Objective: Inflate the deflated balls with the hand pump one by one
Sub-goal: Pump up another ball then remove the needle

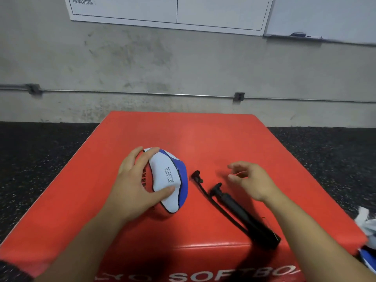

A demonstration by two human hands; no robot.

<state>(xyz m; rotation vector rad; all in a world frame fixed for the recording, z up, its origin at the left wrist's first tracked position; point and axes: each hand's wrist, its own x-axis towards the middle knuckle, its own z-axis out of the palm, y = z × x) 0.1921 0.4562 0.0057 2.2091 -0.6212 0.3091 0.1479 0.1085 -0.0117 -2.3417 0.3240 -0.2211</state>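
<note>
Left hand: the left hand grips the ball, fingers curled over its far edge and thumb pressed on the white panel near the lower edge.
Right hand: the right hand hovers above the box, fingers loosely curled and apart, holding nothing; it is blurred, so finer finger detail cannot be told.
Ball: flat and folded, white with blue panels and small black print, it lies on the box at about 9 o'clock from the pump, near it but apart.
Pump: the black pump lies on the box at 6 o'clock from the right hand, its body running from 11 to 5 o'clock.
Hose: a thin black hose curves along the pump's left side, its nozzle end lying between ball and right hand.
Box: the red box bears all of these; white letters show on its near face.
Edge: at 4 o'clock, off the box's right corner, white and blue material is partly cut off by the frame.
Beyond: dark speckled floor at 9 and 3 o'clock, a grey wall at 12 o'clock with a whiteboard.
</note>
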